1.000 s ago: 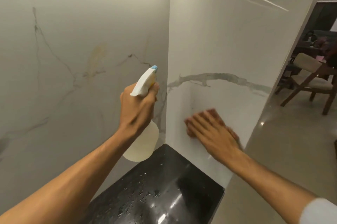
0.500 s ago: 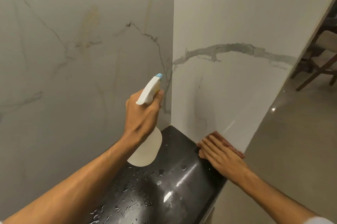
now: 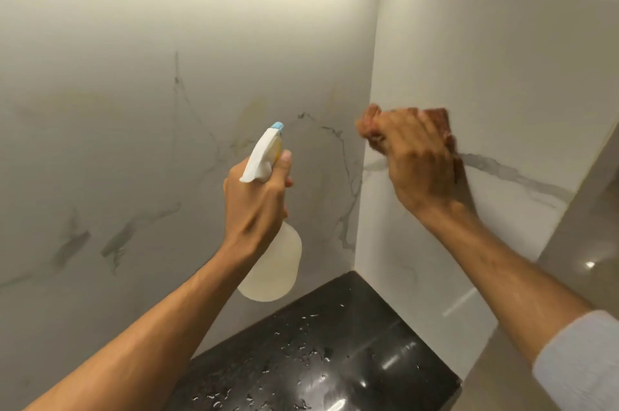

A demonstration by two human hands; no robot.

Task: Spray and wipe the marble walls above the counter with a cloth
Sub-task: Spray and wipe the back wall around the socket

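The person's left hand is wrapped around the neck of a translucent plastic spray bottle with a white trigger head and a pale blue nozzle tip, gripping it firmly with the nozzle pointing up and away toward the far white marble wall with grey veining. The bottle hangs in the air, clear of the glossy black stone counter, which lies below it in the corner and is speckled with water drops. The right hand is closed on a reddish-brown cloth, bunched in the fingers, and presses it against the right-hand marble wall just beside the corner seam, at the level of a grey vein that runs off to the right. The cloth is blurred. A pale sleeve covers the right forearm at the near right edge.
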